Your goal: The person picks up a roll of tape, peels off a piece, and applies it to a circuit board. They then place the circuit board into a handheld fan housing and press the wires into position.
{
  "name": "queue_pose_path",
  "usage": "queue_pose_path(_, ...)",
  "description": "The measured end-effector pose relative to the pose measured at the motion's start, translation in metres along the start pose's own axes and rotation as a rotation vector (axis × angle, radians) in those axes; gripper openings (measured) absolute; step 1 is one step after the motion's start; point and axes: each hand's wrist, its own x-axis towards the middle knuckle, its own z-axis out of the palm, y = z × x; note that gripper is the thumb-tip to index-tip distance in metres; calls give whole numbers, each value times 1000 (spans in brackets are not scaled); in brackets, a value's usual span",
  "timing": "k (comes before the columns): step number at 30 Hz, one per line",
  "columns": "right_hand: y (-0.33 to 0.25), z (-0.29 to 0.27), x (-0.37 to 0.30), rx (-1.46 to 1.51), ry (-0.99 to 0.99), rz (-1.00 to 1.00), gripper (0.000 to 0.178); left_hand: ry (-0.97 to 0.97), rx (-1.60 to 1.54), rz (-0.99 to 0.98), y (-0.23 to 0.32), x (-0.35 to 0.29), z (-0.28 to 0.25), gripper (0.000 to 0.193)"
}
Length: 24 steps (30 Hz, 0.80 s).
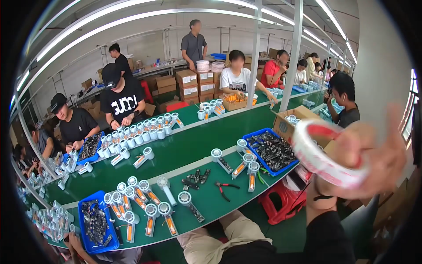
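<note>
My right hand (380,160) is raised at the right, close to the camera and blurred by motion. It grips a roll of white tape with red print (323,167), and some of its fingers reach into the roll's red-lined core. A black band circles the wrist below a dark sleeve. My left hand is out of view. On the green bench before my lap lie red-handled pliers (227,190), dark circuit boards (195,178) and several pale blue fan units (166,209), many with an orange battery in the handle.
Blue trays of dark boards stand at the right (292,166) and lower left (81,215). Behind my right hand is an open cardboard box (281,127). A red stool (279,204) is under the bench. Co-workers sit across the green belt (176,152); another person's hand (74,246) shows lower left.
</note>
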Motion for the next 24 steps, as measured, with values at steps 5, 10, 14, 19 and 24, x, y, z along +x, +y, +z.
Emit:
queue_pose_path(5, -34, 40, -167, 554, -516, 1023, 15, -444, 260, -864, -29, -192, -65, 14)
queue_pose_path(10, -64, 80, -332, 820, -683, 1691, 14, -923, 659, -1389, 55, -373, -177, 21)
queue_pose_path(14, -64, 98, -369, 802, -712, 1715, 16, -1668, 1186, -1022, 126, -476, -279, 35)
queue_pose_path(19, -55, 103, -372, 766, -755, 1804, 28, -2461, 1637, -96, 172, -586, -380, 58)
queue_pose_path(24, -63, 89, -380, 646, -816, 1731, 30, -2434, 1570, 264, 33, -677, -376, 62)
